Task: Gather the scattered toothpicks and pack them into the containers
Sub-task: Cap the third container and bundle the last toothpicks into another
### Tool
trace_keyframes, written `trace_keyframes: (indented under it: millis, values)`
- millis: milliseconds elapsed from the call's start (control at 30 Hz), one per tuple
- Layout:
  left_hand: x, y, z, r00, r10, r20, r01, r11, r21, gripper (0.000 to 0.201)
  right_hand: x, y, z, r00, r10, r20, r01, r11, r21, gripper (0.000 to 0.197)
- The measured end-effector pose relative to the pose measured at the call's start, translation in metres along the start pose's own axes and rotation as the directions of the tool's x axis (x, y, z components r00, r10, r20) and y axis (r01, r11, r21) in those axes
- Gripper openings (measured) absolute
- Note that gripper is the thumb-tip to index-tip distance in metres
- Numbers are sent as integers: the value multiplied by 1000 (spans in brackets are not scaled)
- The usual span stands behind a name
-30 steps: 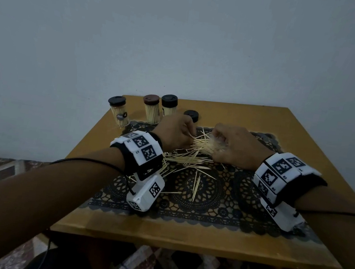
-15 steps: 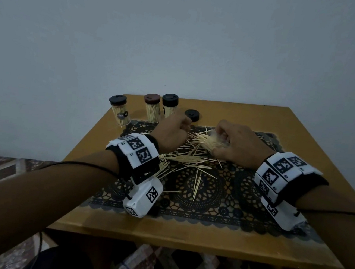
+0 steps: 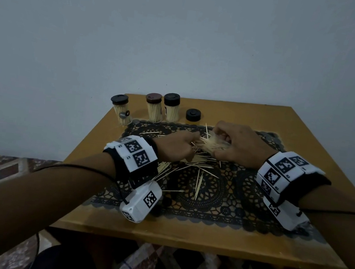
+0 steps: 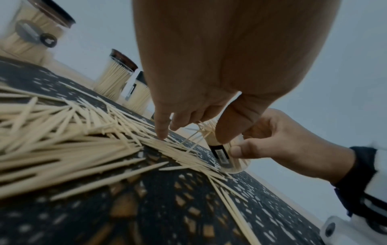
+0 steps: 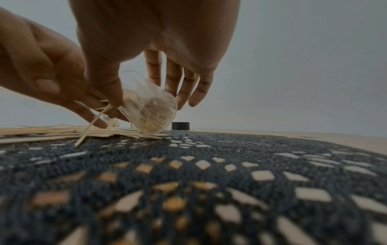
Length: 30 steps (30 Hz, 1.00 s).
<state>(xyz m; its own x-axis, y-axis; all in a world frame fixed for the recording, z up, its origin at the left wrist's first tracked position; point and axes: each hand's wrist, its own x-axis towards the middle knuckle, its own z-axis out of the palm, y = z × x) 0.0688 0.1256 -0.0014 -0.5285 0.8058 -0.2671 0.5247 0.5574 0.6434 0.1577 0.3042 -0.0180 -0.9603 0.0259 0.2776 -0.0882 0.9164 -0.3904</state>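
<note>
Loose toothpicks lie in a heap on a black lace mat. My right hand grips a clear container, tilted on the mat with its mouth pointing left. It is partly filled with toothpicks, and a black label shows on the container. My left hand is at that mouth, thumb and fingers pinching a small bunch of toothpicks that sticks out of it. The left index fingertip touches the heap.
Three capped containers full of toothpicks stand at the back left of the wooden table. A loose black cap lies just beyond my hands. A grey wall rises behind the table.
My left hand has slid slightly nearer along the heap, staying at the container's mouth. The right hand keeps its hold in about the same place.
</note>
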Motion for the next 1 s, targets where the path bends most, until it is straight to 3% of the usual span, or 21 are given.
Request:
trace_keyframes:
  millis: [100, 300, 400, 533, 600, 700, 833, 1000]
  values:
    - [-1, 4, 5, 999, 32, 22, -33, 997, 73, 57, 0, 0, 1, 1000, -12, 4, 12, 1000, 6, 41]
    - [0, 1, 6, 995, 73, -71, -78, 995, -59, 87, 0, 2, 0, 1000, -6, -14, 6, 1000, -9, 41]
    - [-2, -2, 4, 987, 95, -132, -102, 994, -47, 79, 0, 1, 1, 1000, 12, -22, -13, 1000, -18, 41]
    - [-7, -1, 12, 991, 130, 23, -132, 986, 101, 66, 0, 3, 0, 1000, -2, -13, 1, 1000, -22, 40]
    - [-8, 0, 12, 987, 156, 24, -158, 980, 124, 66, -1, 3, 0, 1000, -14, -7, 14, 1000, -13, 40]
    - [0, -4, 6, 971, 205, -120, -192, 975, 113, 57, -1, 0, 0, 999, -33, -18, 33, 999, -20, 39]
    - [10, -6, -2, 899, 200, -390, -207, 978, 24, 43, 0, -2, 0, 999, -42, -12, 41, 998, -38, 39]
    - [21, 2, -12, 894, 259, -366, -249, 966, 75, 39, -1, -1, -1, 999, -45, -9, 45, 998, -38, 39]
